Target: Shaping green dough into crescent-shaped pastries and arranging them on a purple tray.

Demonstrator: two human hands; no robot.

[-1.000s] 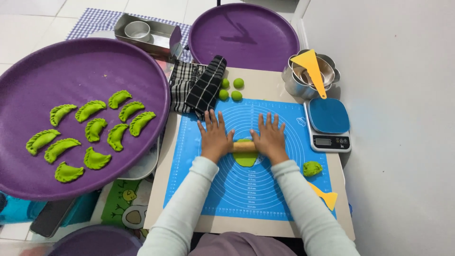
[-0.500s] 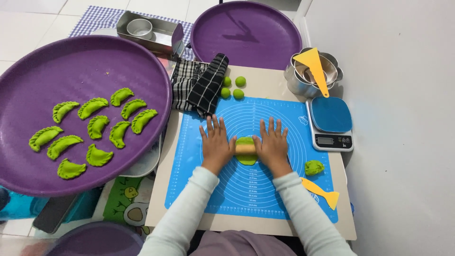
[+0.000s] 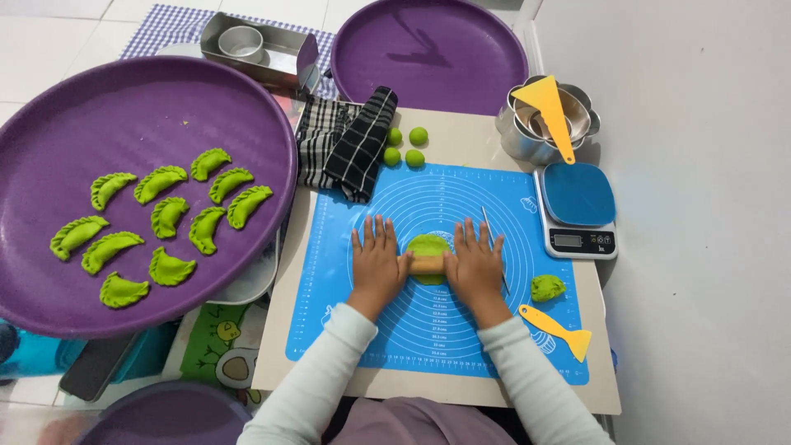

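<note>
My left hand (image 3: 377,262) and my right hand (image 3: 476,264) lie flat, fingers spread, on the two ends of a small wooden rolling pin (image 3: 428,264). The pin rests across a flattened green dough disc (image 3: 428,245) in the middle of a blue silicone mat (image 3: 329,272). Only the pin's middle shows between my palms.
A large purple tray (image 3: 49,148) on the left holds several green crescent dumplings (image 3: 169,216). Three green dough balls (image 3: 405,147) sit beside a checked cloth (image 3: 350,144). On the right are a blue scale (image 3: 578,206), metal bowls (image 3: 527,136), a yellow scraper (image 3: 556,323) and a dough lump (image 3: 546,288).
Both hands and the rolling pin have stayed on the dough disc, shifting slightly along it; the camera view has moved a little.
</note>
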